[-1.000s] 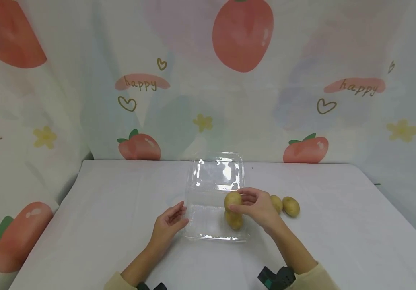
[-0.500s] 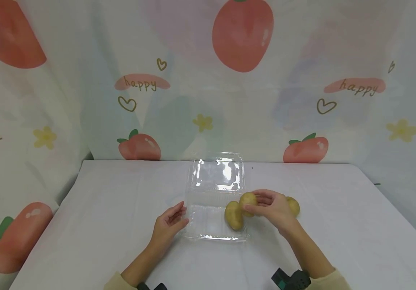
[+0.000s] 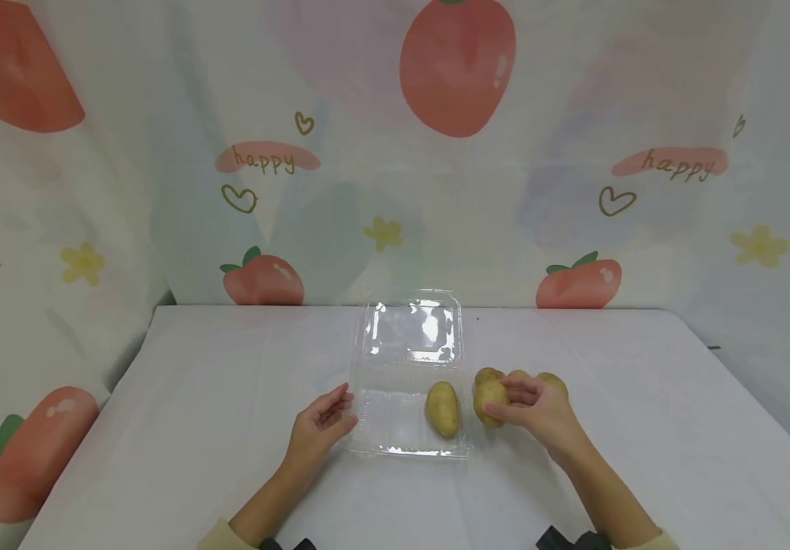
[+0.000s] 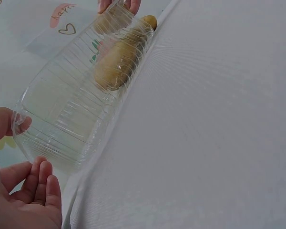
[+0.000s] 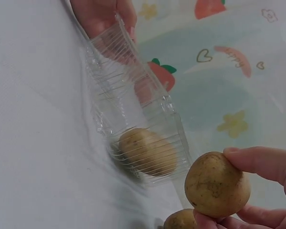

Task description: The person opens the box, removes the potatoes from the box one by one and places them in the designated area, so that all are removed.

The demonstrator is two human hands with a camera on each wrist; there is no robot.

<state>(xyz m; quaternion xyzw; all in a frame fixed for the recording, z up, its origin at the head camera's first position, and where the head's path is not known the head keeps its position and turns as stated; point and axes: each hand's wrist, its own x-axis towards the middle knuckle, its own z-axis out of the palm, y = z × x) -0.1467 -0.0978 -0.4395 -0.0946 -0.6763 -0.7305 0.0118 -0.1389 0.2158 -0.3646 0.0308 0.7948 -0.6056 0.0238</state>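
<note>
A clear plastic clamshell container (image 3: 388, 439) lies with its lid raised, and a single potato (image 3: 442, 409) sits at its right end. My left hand (image 3: 322, 422) lightly holds the container's left edge; in the left wrist view one fingertip (image 4: 24, 125) overlaps the rim while the other fingers (image 4: 43, 183) lie beneath. Just right of the container, my right hand (image 3: 539, 409) pinches another potato (image 5: 217, 183) between thumb and fingers. More potatoes sit behind that hand, one potato (image 3: 488, 374) just beyond the gripped one and another potato (image 3: 555, 381) partly hidden.
The container's lid (image 3: 412, 328) stands near the far edge of a white-covered table (image 3: 230, 382). A printed cloth backdrop (image 3: 340, 252) rises behind the table and along its left side.
My right hand has moved right and toward me with its potato, from above the container to outside its right edge. Potatoes behind it now show. My left hand has stayed put.
</note>
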